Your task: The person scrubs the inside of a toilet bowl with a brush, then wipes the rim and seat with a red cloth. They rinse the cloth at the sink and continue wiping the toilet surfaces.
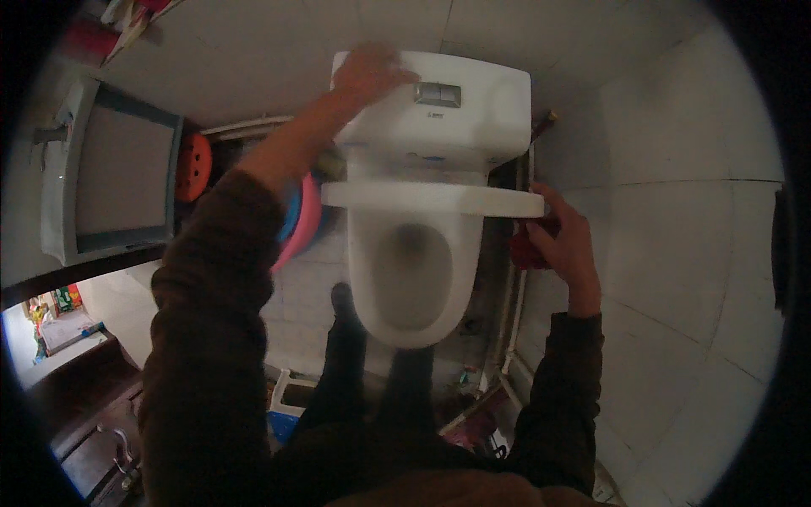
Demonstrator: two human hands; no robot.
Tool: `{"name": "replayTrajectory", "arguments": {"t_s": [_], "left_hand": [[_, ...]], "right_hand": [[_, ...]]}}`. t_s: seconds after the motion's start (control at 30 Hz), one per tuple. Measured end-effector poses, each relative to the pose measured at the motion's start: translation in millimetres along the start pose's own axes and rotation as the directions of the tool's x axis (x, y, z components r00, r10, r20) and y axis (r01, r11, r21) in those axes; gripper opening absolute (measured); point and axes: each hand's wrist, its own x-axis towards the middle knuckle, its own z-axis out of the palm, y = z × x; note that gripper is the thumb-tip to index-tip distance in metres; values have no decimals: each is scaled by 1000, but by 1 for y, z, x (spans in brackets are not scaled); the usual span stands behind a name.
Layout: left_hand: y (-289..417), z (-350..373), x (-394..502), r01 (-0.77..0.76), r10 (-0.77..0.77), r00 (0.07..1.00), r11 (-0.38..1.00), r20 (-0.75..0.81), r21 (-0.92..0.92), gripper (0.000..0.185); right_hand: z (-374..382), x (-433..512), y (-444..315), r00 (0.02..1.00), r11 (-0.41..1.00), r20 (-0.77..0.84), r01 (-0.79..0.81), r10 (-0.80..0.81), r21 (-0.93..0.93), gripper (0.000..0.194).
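Note:
A white toilet stands before me, its bowl (415,285) uncovered and the seat and lid (437,199) seen edge-on, raised. My left hand (374,73), slightly blurred, is on the left part of the cistern lid (488,95), beside the silver flush button (437,94). Whether it holds anything there, I cannot tell. At the right end of the raised seat is my right hand (564,231), its thumb and fingers around that end. A dark red thing (527,248) shows just below and behind the right hand; what it is remains unclear.
A washbasin (63,184) stands at left, near an orange stool seat (193,167) and pink and blue basins (307,222). Pipes (516,317) run along the tiled wall at right. A white and blue container (285,405) sits by my legs. A wooden door with a metal handle (120,447) is lower left.

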Motion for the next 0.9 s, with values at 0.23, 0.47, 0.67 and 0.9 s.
{"name": "replayTrajectory", "arguments": {"t_s": [0.23, 0.47, 0.67, 0.9], "left_hand": [[8, 59, 25, 265, -274, 962, 938, 10, 225, 51], [-16, 70, 48, 179, -205, 945, 976, 254, 123, 51], [-8, 66, 53, 252, -319, 881, 941, 349, 224, 55], [14, 73, 48, 447, -474, 852, 880, 222, 164, 65]], "right_hand": [[3, 2, 3, 992, 993, -52, 115, -116, -33, 50], [9, 8, 5, 992, 993, -80, 100, -95, 63, 46], [13, 15, -9, 999, 973, -27, -32, 39, 231, 44], [14, 16, 0, 998, 988, -54, 20, -12, 154, 45]]}}
